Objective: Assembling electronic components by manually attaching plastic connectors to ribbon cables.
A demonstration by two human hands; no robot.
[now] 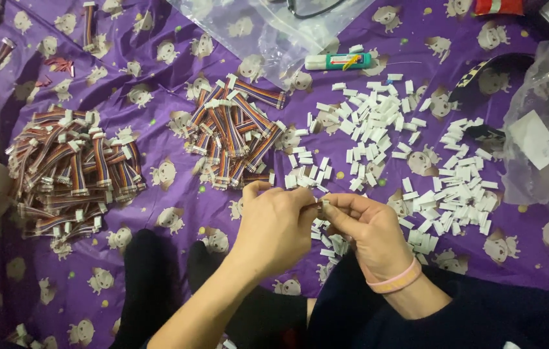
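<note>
My left hand (pixel 275 227) and my right hand (pixel 370 231) meet over a purple patterned cloth (pixel 177 187). Their fingertips pinch one small white plastic connector (pixel 323 207) between them; the left fingers hide whatever else is attached to it. A pink band sits on my right wrist. Just beyond the hands lies a pile of short multicoloured ribbon cables (pixel 235 132) with white ends. Several loose white connector housings (pixel 378 129) are scattered to the right, with another patch (pixel 458 194) beside my right hand.
A bigger heap of ribbon cables (pixel 71 171) lies at the left. A white and teal tube (pixel 339 61) and a clear plastic bag (pixel 261 26) are at the back. A second bag (pixel 542 136) sits at the right edge. Dark-clothed legs (pixel 151 284) fill the bottom.
</note>
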